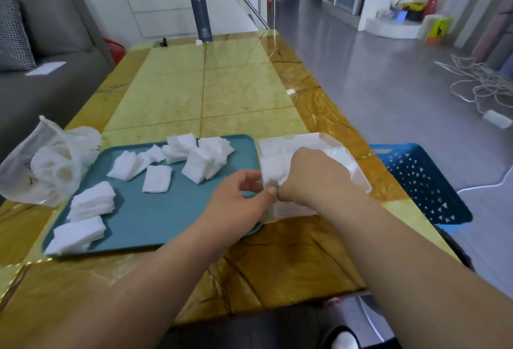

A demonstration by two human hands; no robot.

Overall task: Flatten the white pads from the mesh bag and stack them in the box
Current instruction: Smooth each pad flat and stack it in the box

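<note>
A clear plastic box [358, 173] lies on the table to the right of a teal tray [155, 221]. White pads [270, 170] fill the box. My right hand [313, 173] reaches into the box from above, fingers curled down onto the pads. At the box's near left edge my left hand [238, 204] rests with its thumb touching the box or a pad. Several loose white pads and small stacks [202, 162] lie spread over the tray. The white mesh bag [47, 165] sits crumpled at the tray's left end.
A blue perforated basket [422, 182] stands off the table's right edge. A grey flask [200, 15] stands at the far end of the table. A grey sofa [50, 51] is on the left, and loose white cables [480, 82] lie on the floor at right.
</note>
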